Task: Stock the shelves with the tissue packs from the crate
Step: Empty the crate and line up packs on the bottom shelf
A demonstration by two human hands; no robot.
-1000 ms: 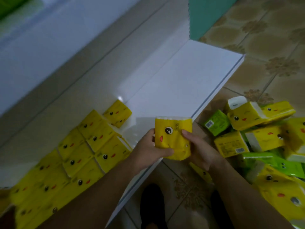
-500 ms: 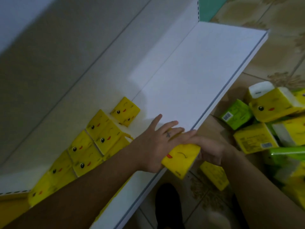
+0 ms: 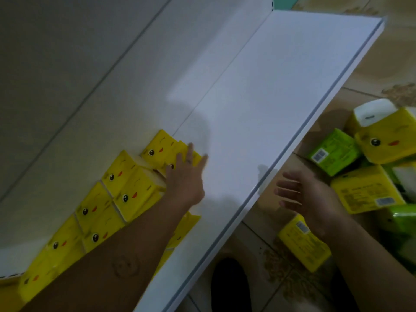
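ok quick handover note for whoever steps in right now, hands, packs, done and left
Left hand: open, fingers flat on the end of the yellow face-printed tissue pack row at the back of the white shelf board.
Right hand: open, empty, off the shelf's front edge.
Done: one stretch of shelf stocked.
Left: shelve the loose yellow and green packs piled at right, one yellow pack on the tiled floor.

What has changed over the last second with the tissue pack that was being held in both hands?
The left hand carried the yellow tissue pack from the front edge of the shelf to its back and presses it, fingers straight, onto the end of the row. The right hand let go and hovers open beside the shelf. The row and the pile of packs at the right stayed put.
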